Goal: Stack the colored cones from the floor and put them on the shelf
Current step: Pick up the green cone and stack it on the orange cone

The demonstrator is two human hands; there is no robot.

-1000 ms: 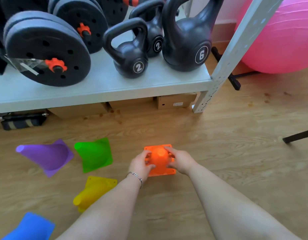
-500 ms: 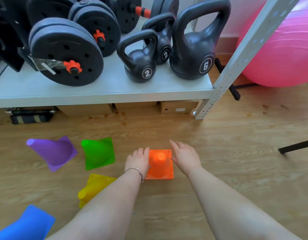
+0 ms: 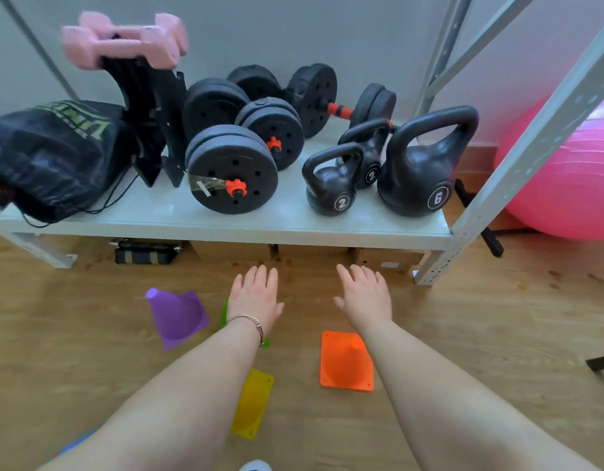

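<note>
Right now I am holding both hands out flat over the wooden floor (image 3: pixel 480 334), palms down and fingers spread wide, and they are gripping nothing. My left hand (image 3: pixel 256 297) is wearing a thin bracelet (image 3: pixel 248 322), and my right hand (image 3: pixel 367 297) is reaching toward the grey metal shelf (image 3: pixel 287 220). That shelf is carrying black round weight plates (image 3: pixel 232 175), three smooth black kettlebells (image 3: pixel 419 171), a black bag (image 3: pixel 52 158) and pink dumbbells (image 3: pixel 124 39) up on a stand. Under it some brown boxes (image 3: pixel 385 258) are sitting. The orange cone (image 3: pixel 344 363) is standing on its square base just beside my right arm, tip pointing up at me. The purple cone (image 3: pixel 176 316) is lying tipped, with its tip pointing up and left. The yellow cone (image 3: pixel 253 402) is lying by my left arm. The green cone (image 3: pixel 265 342) is mostly hiding under my left wrist. A bit of blue cone (image 3: pixel 73 443) is peeking out at the bottom left. They all look like shiny plastic.
</note>
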